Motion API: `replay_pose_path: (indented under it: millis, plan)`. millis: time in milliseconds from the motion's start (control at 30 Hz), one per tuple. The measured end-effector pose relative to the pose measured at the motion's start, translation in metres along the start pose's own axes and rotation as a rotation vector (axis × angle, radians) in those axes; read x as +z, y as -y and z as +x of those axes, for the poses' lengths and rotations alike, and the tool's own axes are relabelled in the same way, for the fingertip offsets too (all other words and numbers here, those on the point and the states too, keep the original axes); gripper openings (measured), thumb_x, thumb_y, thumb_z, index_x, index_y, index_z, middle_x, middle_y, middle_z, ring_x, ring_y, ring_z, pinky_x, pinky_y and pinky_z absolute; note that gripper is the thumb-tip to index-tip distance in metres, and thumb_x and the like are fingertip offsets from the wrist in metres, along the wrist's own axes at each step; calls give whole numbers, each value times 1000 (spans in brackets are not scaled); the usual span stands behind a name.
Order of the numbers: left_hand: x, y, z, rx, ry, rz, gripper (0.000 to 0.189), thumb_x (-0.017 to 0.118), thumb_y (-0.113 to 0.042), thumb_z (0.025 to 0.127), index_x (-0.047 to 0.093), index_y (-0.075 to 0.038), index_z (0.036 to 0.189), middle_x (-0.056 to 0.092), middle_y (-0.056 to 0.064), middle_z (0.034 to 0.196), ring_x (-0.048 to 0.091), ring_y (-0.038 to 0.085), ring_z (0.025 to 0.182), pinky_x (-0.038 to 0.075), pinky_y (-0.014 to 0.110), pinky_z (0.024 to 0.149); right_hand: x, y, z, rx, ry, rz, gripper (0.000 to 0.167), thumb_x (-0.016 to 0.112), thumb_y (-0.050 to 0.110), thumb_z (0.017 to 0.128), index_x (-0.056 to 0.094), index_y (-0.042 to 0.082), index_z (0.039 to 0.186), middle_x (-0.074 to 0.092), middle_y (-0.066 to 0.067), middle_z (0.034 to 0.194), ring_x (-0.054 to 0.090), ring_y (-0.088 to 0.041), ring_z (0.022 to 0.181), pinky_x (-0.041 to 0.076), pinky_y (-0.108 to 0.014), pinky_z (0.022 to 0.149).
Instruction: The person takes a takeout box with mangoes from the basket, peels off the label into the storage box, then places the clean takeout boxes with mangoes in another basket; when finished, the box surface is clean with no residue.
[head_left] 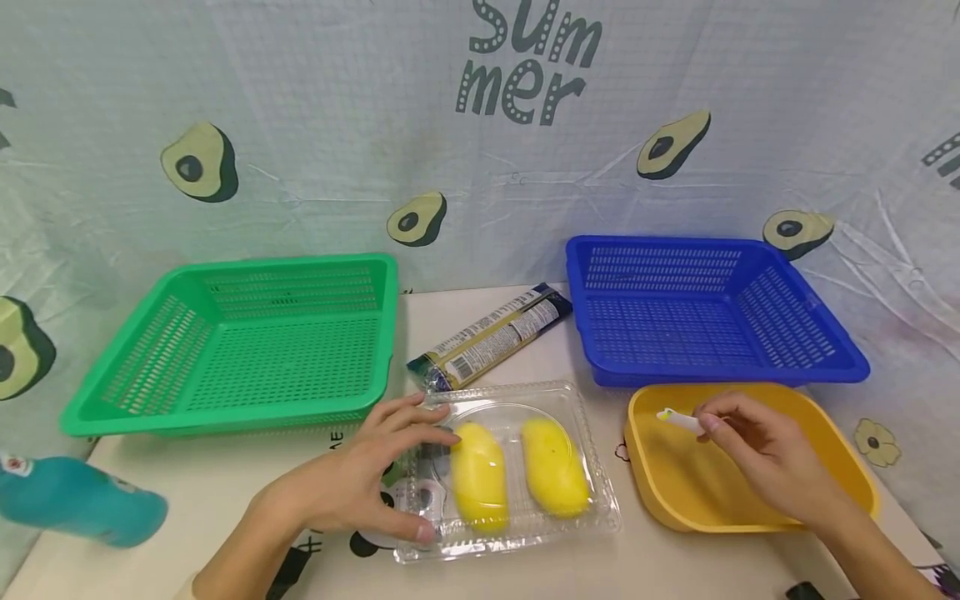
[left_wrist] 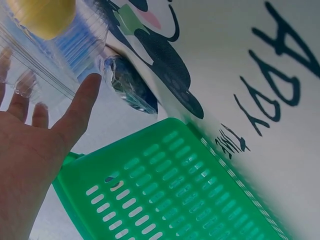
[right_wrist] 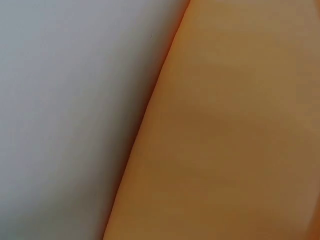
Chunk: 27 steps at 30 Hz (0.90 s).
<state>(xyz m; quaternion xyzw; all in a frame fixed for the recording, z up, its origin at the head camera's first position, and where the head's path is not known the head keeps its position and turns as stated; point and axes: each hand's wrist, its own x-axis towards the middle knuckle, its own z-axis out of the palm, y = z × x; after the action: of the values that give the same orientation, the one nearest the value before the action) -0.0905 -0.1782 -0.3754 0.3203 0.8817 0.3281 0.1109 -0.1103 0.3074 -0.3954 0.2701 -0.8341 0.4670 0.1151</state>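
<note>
A clear plastic clamshell box (head_left: 517, 533) lies in the middle of the table with two yellow oblong fruits, like mangoes, showing through it: the left fruit (head_left: 480, 479) and the right fruit (head_left: 556, 468). My left hand (head_left: 352, 479) rests at the box's left side, fingers spread over the edge and thumb by the near corner. In the left wrist view the same fingers reach along the box wall (left_wrist: 37, 67). Above the yellow basin (head_left: 675, 504), my right hand (head_left: 765, 450) pinches a small white strip (head_left: 681, 420) with a yellow mark at its tip.
At the back left stands a green basket (head_left: 285, 358), at the back right a blue basket (head_left: 667, 333). Between them lies a long printed packet (head_left: 495, 333). A teal bottle (head_left: 82, 500) lies at the far left. A patterned sheet (head_left: 322, 125) hangs behind.
</note>
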Motion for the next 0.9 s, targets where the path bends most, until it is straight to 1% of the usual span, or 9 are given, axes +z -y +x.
replay_pose_path:
  millis: [133, 267, 400, 533, 633, 767, 900]
  plan:
    - [0, 0, 0, -6, -1, 4, 78, 87, -58, 74, 54, -40, 142, 30, -10, 166, 8, 29, 157, 25, 73, 113, -4, -4, -1, 32, 74, -37, 29, 55, -18, 96, 66, 7, 105, 69, -1, 93, 67, -13, 80, 56, -17, 75]
    - [0, 0, 0, -5, -6, 7, 78, 87, -59, 74, 54, -41, 142, 30, -11, 166, 8, 29, 158, 25, 73, 113, -8, -9, -2, 98, 154, -49, 24, 56, -9, 100, 66, 12, 106, 68, 1, 90, 65, -13, 79, 54, -19, 73]
    - [1, 1, 0, 0, -9, 10, 79, 85, -62, 74, 53, -40, 143, 30, -11, 166, 8, 28, 158, 26, 74, 113, -12, -16, -1, 174, 231, -99, 18, 58, 2, 104, 66, 18, 104, 68, 2, 86, 63, -14, 78, 51, -20, 72]
    - [1, 1, 0, 5, -12, 6, 79, 85, -62, 74, 54, -40, 143, 30, -12, 166, 9, 29, 158, 26, 73, 113, -14, -23, -1, 197, 294, -126, 15, 57, 6, 105, 66, 18, 103, 68, 4, 86, 63, -13, 78, 53, -21, 72]
    - [1, 1, 0, 7, -12, 2, 79, 86, -61, 74, 54, -40, 143, 30, -12, 166, 9, 29, 157, 26, 72, 114, -15, -27, -2, 227, 308, -130, 14, 56, 8, 106, 66, 16, 103, 69, 5, 88, 65, -13, 80, 55, -22, 73]
    - [0, 1, 0, 4, -9, 1, 79, 86, -60, 74, 54, -39, 143, 30, -12, 166, 9, 28, 158, 26, 72, 114, -17, -30, -3, 275, 300, -151, 12, 55, 12, 107, 67, 15, 104, 71, 5, 91, 68, -13, 82, 57, -23, 75]
    - [1, 1, -1, 3, -9, 3, 79, 85, -62, 74, 54, -39, 143, 29, -13, 166, 8, 27, 158, 26, 72, 113, -18, -29, -3, 288, 295, -151, 12, 55, 13, 107, 67, 14, 106, 72, 5, 93, 69, -14, 83, 58, -24, 76]
